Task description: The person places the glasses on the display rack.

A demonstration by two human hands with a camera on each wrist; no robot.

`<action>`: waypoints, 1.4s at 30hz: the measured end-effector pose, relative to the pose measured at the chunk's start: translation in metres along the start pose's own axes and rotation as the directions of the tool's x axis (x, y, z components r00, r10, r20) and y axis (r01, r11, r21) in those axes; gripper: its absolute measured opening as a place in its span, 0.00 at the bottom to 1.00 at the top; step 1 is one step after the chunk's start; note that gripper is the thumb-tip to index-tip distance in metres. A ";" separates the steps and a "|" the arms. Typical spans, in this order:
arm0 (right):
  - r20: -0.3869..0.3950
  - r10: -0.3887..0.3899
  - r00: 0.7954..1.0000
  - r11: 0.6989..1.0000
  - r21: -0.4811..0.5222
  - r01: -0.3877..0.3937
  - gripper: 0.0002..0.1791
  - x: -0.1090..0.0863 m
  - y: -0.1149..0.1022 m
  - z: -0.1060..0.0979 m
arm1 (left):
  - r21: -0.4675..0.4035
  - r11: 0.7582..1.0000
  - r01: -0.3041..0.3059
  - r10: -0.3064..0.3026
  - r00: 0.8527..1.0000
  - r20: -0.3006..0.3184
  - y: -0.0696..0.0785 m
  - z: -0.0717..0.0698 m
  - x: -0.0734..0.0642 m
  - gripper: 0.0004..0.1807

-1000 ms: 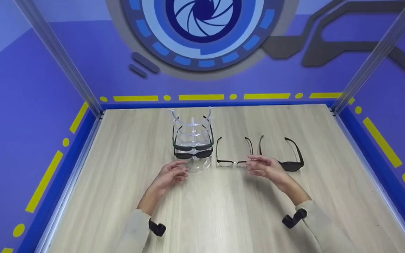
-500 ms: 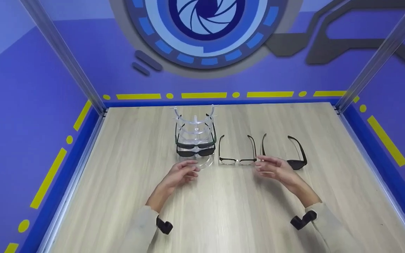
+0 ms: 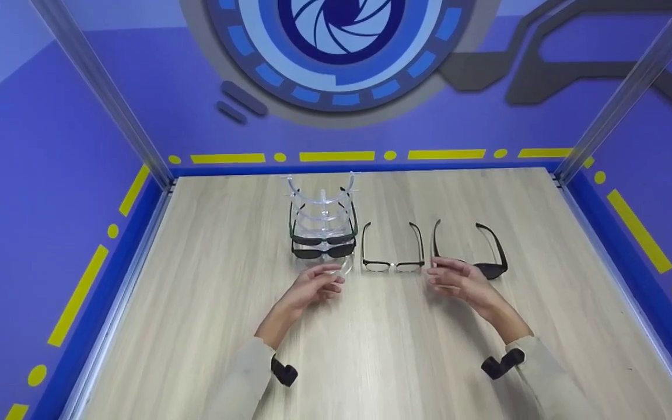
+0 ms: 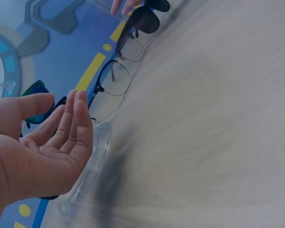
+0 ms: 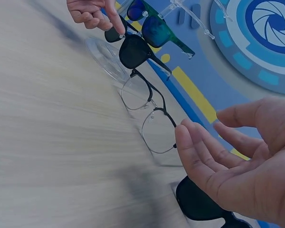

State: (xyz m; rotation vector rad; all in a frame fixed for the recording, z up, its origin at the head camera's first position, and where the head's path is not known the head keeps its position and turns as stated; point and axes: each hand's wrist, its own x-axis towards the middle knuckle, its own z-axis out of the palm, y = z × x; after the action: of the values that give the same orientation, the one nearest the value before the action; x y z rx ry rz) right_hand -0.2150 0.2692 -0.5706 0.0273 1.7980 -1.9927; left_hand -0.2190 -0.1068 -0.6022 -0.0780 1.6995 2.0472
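Note:
My left hand (image 3: pixel 311 287) hovers in front of the round base of a clear display stand (image 3: pixel 322 201), fingers loosely bent and holding nothing. Two pairs of sunglasses hang on that stand, one above the other: the upper pair (image 3: pixel 308 240) has blue-green lenses in the right wrist view, the lower sunglasses (image 3: pixel 308 254) dark ones. My right hand (image 3: pixel 463 284), also holding nothing, is just in front of black sunglasses (image 3: pixel 492 270) on the table and partly hides them. Between the hands lie half-rimmed eyeglasses (image 3: pixel 393 266), temples unfolded and pointing away.
The wooden table (image 3: pixel 225 233) is bounded by blue panels at the back (image 3: pixel 155 93) and sides. Metal posts (image 3: pixel 108 99) stand at the far corners. Each sleeve carries a small black camera mount (image 3: pixel 502 363).
My left hand has moved to the right across the front of the stand's base. The right hand has shifted slightly right, uncovering the end of the eyeglasses. All the glasses stay where they were.

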 end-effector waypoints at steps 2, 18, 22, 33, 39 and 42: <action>0.006 -0.002 1.000 1.000 0.002 0.002 0.34 0.000 0.002 -0.002 | 0.002 1.000 0.001 -0.001 1.000 0.014 -0.001 0.003 0.002 0.25; 0.040 0.031 0.999 0.999 0.006 -0.031 0.36 0.005 0.018 0.001 | -0.008 1.000 0.025 -0.025 1.000 -0.010 -0.005 0.029 0.023 0.29; 0.042 0.045 0.998 0.999 0.018 -0.046 0.38 0.008 0.021 0.004 | -0.014 1.000 0.022 -0.022 1.000 -0.019 -0.005 0.033 0.028 0.28; 0.067 0.093 0.993 0.993 0.063 -0.097 0.41 0.021 0.028 0.006 | -0.040 0.999 0.032 -0.033 0.999 -0.035 -0.010 0.042 0.036 0.30; 0.057 0.113 0.992 0.990 0.074 -0.117 0.38 0.025 0.029 0.007 | -0.052 0.998 0.046 -0.048 0.998 -0.033 -0.011 0.045 0.040 0.28; 0.053 0.121 0.991 0.989 0.076 -0.125 0.38 0.027 0.030 0.007 | -0.060 0.997 0.055 -0.057 0.998 -0.029 -0.012 0.046 0.041 0.27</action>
State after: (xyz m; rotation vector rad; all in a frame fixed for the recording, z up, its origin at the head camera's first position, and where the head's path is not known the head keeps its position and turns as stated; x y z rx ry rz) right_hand -0.2272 0.2521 -0.6057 0.1109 1.6465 -1.9593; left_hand -0.2389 -0.0491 -0.6167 -0.1753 1.6364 2.0654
